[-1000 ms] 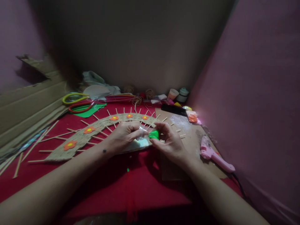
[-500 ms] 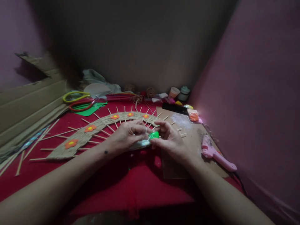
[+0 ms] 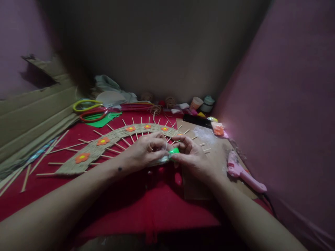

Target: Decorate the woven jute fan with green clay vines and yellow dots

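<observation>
A bright green lump of what looks like soft clay (image 3: 174, 152), partly in clear plastic wrap, is held between my two hands over the red cloth. My right hand (image 3: 192, 157) grips it with thumb and fingers. Closed at its left side, my left hand (image 3: 150, 150) pinches the clear wrap (image 3: 162, 160); its fingertips are partly hidden. Just behind the hands lies a curved woven twine band (image 3: 115, 136) with thin sticks jutting from both edges. Orange flowers with yellow centres (image 3: 82, 158) sit along it, and my hands cover part of its right end.
On the right, a pink glue gun (image 3: 244, 172) rests on a cardboard sheet (image 3: 195, 186). Scissors (image 3: 91, 111) lie over green sheets (image 3: 101, 121) at back left. Along the back stand a cup (image 3: 196, 103) and a jar (image 3: 207, 104). Cardboard (image 3: 34, 115) leans at left.
The green lump is still between both hands, with the left fingers now closer to it. The whole view has shifted slightly, and another orange flower shows by the right fingers.
</observation>
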Demonstrator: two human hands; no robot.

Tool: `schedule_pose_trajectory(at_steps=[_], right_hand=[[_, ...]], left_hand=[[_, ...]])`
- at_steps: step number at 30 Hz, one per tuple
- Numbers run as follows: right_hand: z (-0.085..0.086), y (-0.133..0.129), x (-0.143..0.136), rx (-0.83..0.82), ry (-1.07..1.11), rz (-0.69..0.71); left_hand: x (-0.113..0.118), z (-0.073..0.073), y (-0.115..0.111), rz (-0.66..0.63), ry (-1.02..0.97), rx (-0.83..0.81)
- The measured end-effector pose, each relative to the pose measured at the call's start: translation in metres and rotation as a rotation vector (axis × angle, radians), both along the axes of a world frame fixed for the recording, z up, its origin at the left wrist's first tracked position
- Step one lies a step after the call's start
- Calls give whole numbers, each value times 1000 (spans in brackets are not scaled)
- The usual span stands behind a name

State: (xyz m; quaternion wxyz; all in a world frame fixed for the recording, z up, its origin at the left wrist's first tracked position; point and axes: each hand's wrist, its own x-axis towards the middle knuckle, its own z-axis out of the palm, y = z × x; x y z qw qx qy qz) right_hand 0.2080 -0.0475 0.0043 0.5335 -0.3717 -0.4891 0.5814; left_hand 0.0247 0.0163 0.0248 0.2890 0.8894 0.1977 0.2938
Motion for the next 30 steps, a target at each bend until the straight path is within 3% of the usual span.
schedule_pose_trajectory(at_steps=[5, 8, 12, 18, 25, 27, 30], right_hand=[[0, 1, 1, 4, 5, 29], [-3, 2, 1, -33, 33, 64], [-8, 1, 0, -57, 46, 106], [-12, 0, -2, -79, 60, 138], [-12, -3, -6, -98, 91, 241], [-12, -2, -5, -95, 73, 240], [-14, 0, -3, -104, 36, 246]], left_hand=[[-1, 1, 4, 30, -28, -22], [-1, -4, 6, -27, -30, -18], [-3, -3, 2, -83, 54, -62], [-6, 2, -8, -43, 156, 23], [-9, 16, -4, -166, 186, -363], [-9, 15, 0, -182, 215, -401], [-8, 6, 2, -160, 211, -324]])
